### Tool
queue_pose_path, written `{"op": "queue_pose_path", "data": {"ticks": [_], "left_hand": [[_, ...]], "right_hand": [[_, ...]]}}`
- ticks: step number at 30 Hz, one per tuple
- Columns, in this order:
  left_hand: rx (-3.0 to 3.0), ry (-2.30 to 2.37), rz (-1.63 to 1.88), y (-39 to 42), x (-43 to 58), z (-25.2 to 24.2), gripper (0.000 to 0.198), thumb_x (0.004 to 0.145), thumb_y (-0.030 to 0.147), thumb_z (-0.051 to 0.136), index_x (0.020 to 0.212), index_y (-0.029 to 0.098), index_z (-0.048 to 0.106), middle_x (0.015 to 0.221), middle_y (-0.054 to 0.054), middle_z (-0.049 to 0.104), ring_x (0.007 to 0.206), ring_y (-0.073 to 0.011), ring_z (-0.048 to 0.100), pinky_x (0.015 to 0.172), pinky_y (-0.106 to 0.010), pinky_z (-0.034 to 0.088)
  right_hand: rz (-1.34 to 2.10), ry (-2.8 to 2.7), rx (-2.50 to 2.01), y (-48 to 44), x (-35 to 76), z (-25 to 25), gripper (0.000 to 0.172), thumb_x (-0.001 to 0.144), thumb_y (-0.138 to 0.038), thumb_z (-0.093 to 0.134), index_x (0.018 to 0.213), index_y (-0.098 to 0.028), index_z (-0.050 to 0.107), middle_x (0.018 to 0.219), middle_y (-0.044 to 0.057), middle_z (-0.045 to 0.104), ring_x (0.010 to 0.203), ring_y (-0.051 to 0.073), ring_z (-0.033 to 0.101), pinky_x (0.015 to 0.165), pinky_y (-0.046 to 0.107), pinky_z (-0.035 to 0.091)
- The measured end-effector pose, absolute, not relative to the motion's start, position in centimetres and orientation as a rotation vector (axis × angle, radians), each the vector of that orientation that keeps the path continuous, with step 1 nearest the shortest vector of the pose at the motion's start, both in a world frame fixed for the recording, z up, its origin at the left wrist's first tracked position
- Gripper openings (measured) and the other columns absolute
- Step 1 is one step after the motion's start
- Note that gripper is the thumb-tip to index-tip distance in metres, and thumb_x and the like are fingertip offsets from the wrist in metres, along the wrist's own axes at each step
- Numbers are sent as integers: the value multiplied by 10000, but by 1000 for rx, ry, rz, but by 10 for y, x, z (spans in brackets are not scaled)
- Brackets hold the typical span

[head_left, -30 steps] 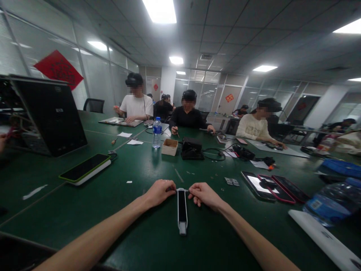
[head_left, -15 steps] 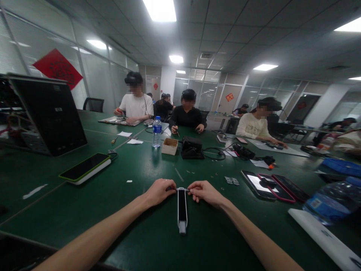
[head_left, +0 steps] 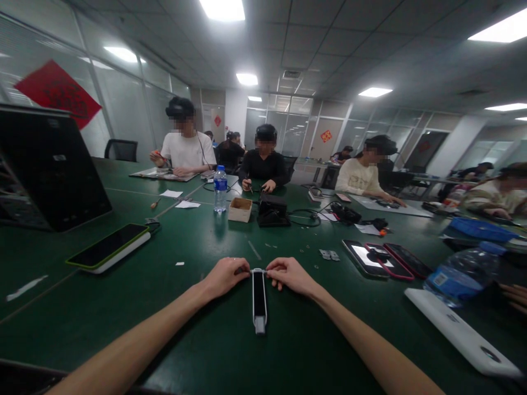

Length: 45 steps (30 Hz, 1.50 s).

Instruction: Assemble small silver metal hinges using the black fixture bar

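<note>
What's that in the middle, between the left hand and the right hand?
A slim white-edged device with a dark face: in the head view, its far end sits between the left hand and the right hand.

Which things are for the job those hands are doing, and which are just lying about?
For the job, it seems:
- slim black-and-white thing
- left hand and right hand, fingertips at its far end

Probably just lying about:
- green-edged phone
- open box
- small bottle
- white slab
</note>
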<state>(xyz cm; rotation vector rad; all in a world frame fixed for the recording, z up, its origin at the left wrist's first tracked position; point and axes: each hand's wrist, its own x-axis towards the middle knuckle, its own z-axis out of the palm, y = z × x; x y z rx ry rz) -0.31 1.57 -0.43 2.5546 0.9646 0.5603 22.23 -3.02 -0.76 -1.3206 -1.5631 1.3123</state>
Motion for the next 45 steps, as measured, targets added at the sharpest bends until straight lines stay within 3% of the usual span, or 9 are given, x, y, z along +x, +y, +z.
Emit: {"op": "queue_pose_path", "data": {"ticks": [17, 27, 45], "left_hand": [[2559, 961, 585, 12, -3, -2, 55, 827, 202, 604, 858, 181, 645, 777, 10, 672, 703, -136, 604, 671, -221, 430], [2545, 946, 596, 15, -3, -6, 57, 831, 206, 603, 861, 186, 647, 790, 11, 679, 707, -134, 606, 671, -218, 428], [2555, 943, 588, 13, -4, -2, 76, 833, 220, 589, 871, 184, 645, 805, 2, 675, 723, -143, 610, 673, -225, 437]], "right_hand": [[1072, -1701, -1365, -35, 219, -10, 276, 739, -340, 662, 899, -121, 612, 722, 16, 627, 599, 108, 601, 418, 167, 441], [1055, -1700, -1399, -35, 218, -11, 259, 728, -311, 665, 900, -127, 608, 623, -19, 600, 553, 95, 574, 420, 164, 446], [1071, -1709, -1399, -37, 220, -8, 268, 733, -330, 662, 906, -131, 614, 679, 0, 624, 593, 109, 598, 438, 173, 455]]}}
